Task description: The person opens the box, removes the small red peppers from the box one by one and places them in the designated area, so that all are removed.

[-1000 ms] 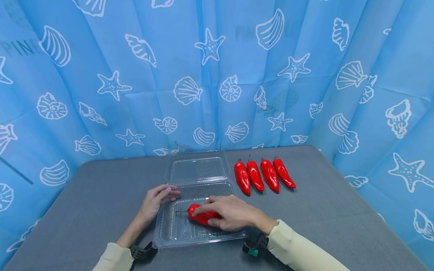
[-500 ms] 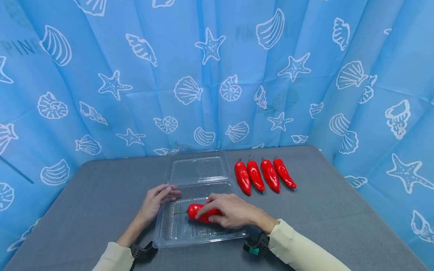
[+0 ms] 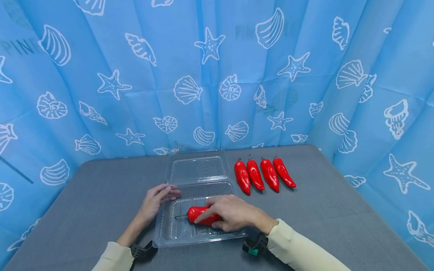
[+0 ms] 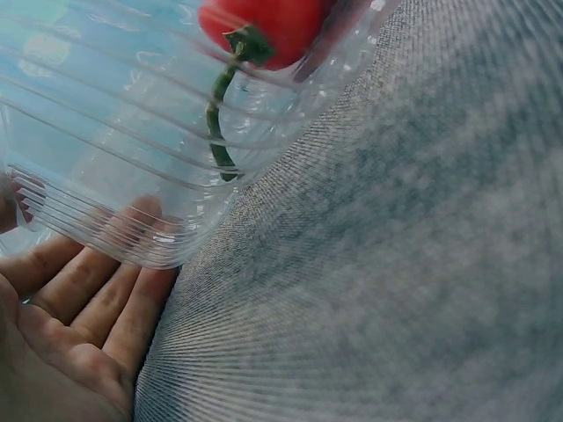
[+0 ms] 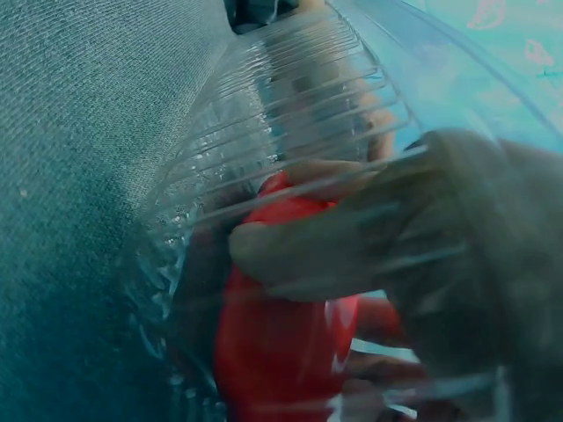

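A red chili pepper [image 3: 193, 213] with a long green stem lies sideways in the base of a clear plastic clamshell container [image 3: 169, 237]. My right hand [image 3: 234, 212] holds the pepper's body from above, thumb on the near side and fingers across the top and far side. In the right wrist view, the thumb presses over the red pepper [image 5: 281, 352], seen through the clear wall. My left hand [image 3: 154, 203] touches the container's left rear side. The left wrist view has its extended fingers [image 4: 110, 299] against the ribbed outer wall.
Several red peppers [image 3: 269, 176] lie in a row at the back right, stems away from me. The container's transparent lid [image 3: 198, 169] is folded back flat behind its base. A grey cloth [image 3: 112, 188] covers the table, and a blue shell-patterned curtain [image 3: 217, 75] hangs behind.
My right hand has shifted the held pepper slightly, and its stem end has moved a little toward me since half a second ago. The left hand and container stay put.
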### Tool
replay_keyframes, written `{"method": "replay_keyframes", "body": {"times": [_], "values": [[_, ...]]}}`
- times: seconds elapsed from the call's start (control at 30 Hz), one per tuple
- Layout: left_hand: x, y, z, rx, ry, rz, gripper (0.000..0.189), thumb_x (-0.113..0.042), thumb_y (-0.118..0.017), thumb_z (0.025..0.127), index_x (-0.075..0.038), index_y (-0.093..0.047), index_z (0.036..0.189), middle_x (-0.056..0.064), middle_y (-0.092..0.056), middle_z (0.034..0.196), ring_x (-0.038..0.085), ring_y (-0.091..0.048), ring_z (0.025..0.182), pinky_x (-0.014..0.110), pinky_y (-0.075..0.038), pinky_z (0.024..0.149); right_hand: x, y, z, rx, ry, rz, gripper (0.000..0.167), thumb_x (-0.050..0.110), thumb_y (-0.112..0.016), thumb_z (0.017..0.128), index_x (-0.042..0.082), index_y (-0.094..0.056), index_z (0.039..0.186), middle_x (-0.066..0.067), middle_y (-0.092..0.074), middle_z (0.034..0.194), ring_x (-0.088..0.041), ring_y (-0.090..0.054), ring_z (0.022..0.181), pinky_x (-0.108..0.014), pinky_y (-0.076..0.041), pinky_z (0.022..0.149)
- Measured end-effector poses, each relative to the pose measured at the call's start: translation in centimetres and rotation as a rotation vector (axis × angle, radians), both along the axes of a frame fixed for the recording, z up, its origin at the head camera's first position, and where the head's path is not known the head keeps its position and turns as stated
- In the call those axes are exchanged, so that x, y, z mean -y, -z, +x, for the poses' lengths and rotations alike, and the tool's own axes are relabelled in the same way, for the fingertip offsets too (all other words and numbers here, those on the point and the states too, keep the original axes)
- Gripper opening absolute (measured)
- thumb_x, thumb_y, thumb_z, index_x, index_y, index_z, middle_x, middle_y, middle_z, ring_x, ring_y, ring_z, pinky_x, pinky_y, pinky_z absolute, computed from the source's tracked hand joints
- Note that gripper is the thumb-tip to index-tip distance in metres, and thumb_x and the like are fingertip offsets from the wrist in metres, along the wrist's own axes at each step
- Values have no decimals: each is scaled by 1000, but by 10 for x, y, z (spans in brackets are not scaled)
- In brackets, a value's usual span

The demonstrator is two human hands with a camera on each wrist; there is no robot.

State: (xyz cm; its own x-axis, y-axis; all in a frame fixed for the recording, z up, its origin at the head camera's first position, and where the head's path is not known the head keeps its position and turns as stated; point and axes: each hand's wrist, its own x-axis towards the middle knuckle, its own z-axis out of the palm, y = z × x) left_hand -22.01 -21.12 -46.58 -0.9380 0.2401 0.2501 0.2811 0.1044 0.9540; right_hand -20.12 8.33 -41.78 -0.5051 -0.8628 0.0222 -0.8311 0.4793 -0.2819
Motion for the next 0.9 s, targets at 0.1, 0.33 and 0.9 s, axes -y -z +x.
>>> {"method": "replay_keyframes", "body": {"times": [0.1, 0.33, 0.9], "values": [[0, 0, 0, 9, -4, 7, 40, -16, -42, 110, 19, -55, 124, 34, -66, 115, 29, -70, 106, 33, -58, 91, 0, -1, -1, 47, 13, -16, 50, 21, -77, 91, 40, -65, 135, 3, -61, 133, -10, -56, 113, -33, -51, 95], [1, -1, 0, 8, 1, -2, 39, -16, -43, 110, 18, -54, 125, 33, -67, 116, 31, -70, 107, 33, -58, 91, -3, -4, -5, 226, 44, -169, 51, 23, -77, 91, 37, -62, 138, 5, -60, 131, -9, -54, 110, -25, -52, 86], [0, -1, 0, 17, -12, -4, 40, -17, -44, 110, 18, -55, 125, 32, -68, 115, 33, -70, 107, 35, -58, 91, -11, -17, -11, 441, 74, -497, 55, 18, -80, 88, 24, -63, 140, 6, -63, 128, -17, -58, 103, -35, -56, 80]]}}
